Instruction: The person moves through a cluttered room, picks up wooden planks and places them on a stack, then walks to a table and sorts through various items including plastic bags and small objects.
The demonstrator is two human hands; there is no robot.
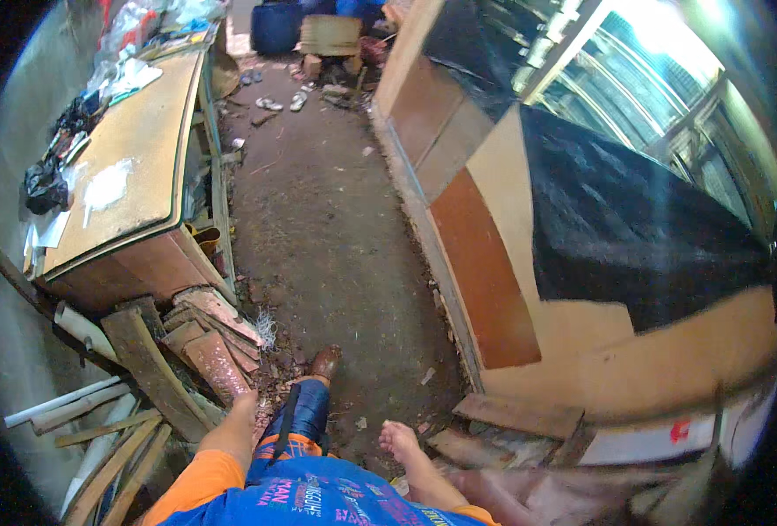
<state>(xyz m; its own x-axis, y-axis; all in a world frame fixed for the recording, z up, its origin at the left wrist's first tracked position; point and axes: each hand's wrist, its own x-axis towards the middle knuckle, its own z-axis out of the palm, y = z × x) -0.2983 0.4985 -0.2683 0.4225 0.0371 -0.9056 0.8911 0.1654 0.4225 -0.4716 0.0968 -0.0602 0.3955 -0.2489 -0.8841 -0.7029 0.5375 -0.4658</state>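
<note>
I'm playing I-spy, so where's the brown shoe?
In the head view, the brown shoe is left of and below centre, at the end of the blue trouser leg, just right of the pile of boards.

Dirt path [327,202] passable ahead; table [147,127] and planks [153,373] block left, panelled wall [485,272] right.

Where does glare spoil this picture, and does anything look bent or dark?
Head view: glare washes out the bright opening at upper right; head view: pale sheen crosses the black sheet, none on the right hand; head view: the tabletop edge bows, and the corners go black.
</note>
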